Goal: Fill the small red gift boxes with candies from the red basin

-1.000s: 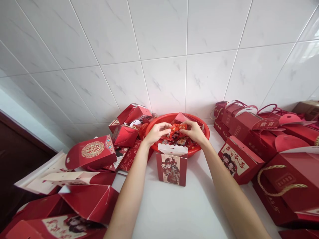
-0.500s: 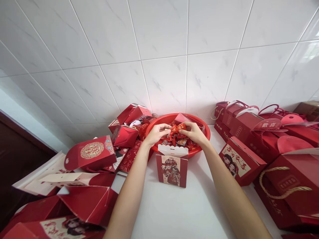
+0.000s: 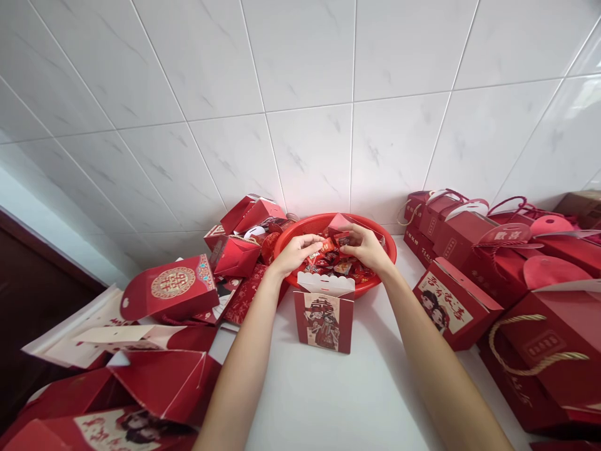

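Note:
A red plastic basket (image 3: 387,249) stands against the tiled wall, holding red-wrapped candies (image 3: 344,267). Over its left part, my left hand (image 3: 297,254) pinches a red candy packet (image 3: 323,248) between thumb and fingers. Above the right part is my right hand (image 3: 364,248), its thumb and fingertips closed on a small dark red wrapped piece (image 3: 344,239). Just in front of the basket, between my forearms, a small red box (image 3: 323,321) with a printed couple stands upright, its scalloped white flap raised.
Red gift boxes and folded cartons (image 3: 173,288) are heaped on the left. More boxes with rope handles (image 3: 530,338) crowd the right, one with a printed couple (image 3: 453,304) nearest the white table's middle (image 3: 328,401). The tiled wall (image 3: 310,156) rises behind.
My hands have come slightly apart at the fingertips. The red packet is now at my left fingers, and a separate dark red piece shows at my right fingers.

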A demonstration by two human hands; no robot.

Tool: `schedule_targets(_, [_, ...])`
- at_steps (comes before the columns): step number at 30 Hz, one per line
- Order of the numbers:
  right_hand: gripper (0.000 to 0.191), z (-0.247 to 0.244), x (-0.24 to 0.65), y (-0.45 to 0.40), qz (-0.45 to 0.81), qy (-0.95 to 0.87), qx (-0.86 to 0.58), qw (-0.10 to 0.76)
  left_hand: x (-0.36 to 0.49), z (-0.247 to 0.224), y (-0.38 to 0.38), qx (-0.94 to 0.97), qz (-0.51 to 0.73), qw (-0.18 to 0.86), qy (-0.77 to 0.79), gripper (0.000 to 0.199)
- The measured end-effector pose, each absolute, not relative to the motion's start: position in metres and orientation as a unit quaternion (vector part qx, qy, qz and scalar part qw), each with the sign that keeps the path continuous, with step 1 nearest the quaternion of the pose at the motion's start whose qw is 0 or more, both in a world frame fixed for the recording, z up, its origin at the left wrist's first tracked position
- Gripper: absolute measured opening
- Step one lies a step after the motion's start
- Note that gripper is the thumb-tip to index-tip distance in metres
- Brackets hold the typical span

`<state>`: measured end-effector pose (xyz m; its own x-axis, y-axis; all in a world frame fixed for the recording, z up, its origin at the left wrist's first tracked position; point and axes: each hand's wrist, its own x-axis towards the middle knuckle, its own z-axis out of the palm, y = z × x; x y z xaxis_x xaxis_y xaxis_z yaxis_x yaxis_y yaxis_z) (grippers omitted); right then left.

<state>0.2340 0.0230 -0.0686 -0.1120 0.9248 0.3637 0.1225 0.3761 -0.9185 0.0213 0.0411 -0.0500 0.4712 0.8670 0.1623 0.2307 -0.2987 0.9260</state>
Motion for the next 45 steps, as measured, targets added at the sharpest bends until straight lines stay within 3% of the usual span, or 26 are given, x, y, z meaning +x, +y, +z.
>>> schedule_targets(3, [0.051,-0.065,0.234,0.019,0.406,-0.625,-0.403,0.532,0.021,-0.051,0.043,0.727,0.351,0.457,0.373,0.052])
schedule_targets(10, [0.034,-0.055,0.232,0.012,0.504,-0.557,-0.359,0.554,0.019,-0.057,0.049,0.701,0.413,0.442,0.376,0.051])
schedule_targets(18, [0.035,-0.045,0.212,0.003,0.582,-0.487,-0.349,0.549,0.024,-0.054,0.046,0.688,0.486,0.413,0.346,0.043])
schedule_targets(30, [0.039,-0.032,0.213,-0.006,0.549,-0.455,-0.309,0.630,0.032,-0.043,0.038,0.635,0.585,0.358,0.357,0.045])
schedule_targets(36, [0.037,-0.023,0.210,-0.014,0.569,-0.490,-0.298,0.589,0.036,-0.040,0.034,0.631,0.585,0.390,0.328,0.048])
schedule_targets(45, [0.037,-0.023,0.209,-0.018,0.579,-0.508,-0.296,0.565,0.044,-0.034,0.025,0.615,0.666,0.250,0.341,0.028])
